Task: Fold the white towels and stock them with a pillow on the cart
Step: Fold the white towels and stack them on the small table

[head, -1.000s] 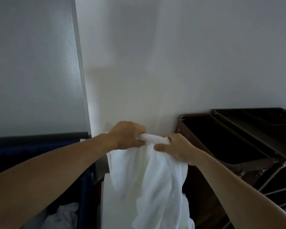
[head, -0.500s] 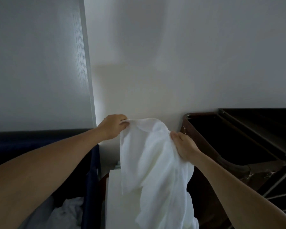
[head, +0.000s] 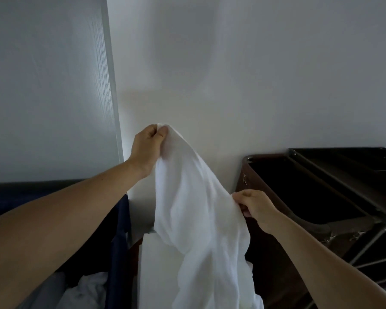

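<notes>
Pinching a top corner of the white towel (head: 194, 208) between thumb and curled fingers, the left hand (head: 146, 148) holds it high against the pale wall (head: 254, 74), and that height lets the cloth hang open under its own weight. Lower and to the right, the right hand (head: 253, 205) nips the side edge, fingers curled round it; I'd say it is feeling along the hem for the second corner before a first fold. The fabric is thin, soft and limp, dropping in long loose pleats. Beneath it sits a smooth white slab (head: 158, 264), pillow or box I cannot tell. To the right stands the cart (head: 310, 190), dark brown and hard-edged. To the left, a navy bin (head: 118, 253) holds crumpled white linen (head: 91, 288).
</notes>
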Demonstrator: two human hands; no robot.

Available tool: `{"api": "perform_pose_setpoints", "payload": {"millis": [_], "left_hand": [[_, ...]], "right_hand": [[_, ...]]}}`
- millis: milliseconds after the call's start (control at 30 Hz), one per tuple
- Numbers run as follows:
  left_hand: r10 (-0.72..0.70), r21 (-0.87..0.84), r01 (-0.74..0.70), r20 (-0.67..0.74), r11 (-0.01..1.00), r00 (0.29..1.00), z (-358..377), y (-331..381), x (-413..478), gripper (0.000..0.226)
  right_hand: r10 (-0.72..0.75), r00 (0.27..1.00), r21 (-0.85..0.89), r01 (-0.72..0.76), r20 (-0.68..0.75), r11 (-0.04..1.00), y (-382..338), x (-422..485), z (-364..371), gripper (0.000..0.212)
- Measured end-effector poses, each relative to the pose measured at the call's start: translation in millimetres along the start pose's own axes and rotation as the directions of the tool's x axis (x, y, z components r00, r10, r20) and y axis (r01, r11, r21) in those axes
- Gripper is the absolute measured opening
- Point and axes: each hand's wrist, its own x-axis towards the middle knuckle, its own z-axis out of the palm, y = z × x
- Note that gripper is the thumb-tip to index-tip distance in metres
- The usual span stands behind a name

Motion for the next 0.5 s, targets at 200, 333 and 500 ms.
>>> {"api": "perform_pose_setpoints", "payload": {"millis": [200, 333, 500], "left_hand": [[-0.002, -0.056, 0.050, 0.648, 0.997, 0.762, 10, 46, -24, 0.017], [0.025, 0.096, -0.132, 0.712, 0.987, 0.702, 33, 60, -40, 0.032], [0.073, 0.149, -0.204, 0.607, 0.968, 0.791, 38, 50, -38, 0.024]], "right_hand": [[-0.288, 0.889, -0.110, 0.266, -0.356, 0.958, -52, -7, -12, 0.026], [-0.553, 0.760, -0.022, 0.581, -0.341, 0.813, -120, -41, 3, 0.013], [-0.607, 0.745, 0.014, 0.635, -0.277, 0.772, -123, -57, 23, 0.019]]}}
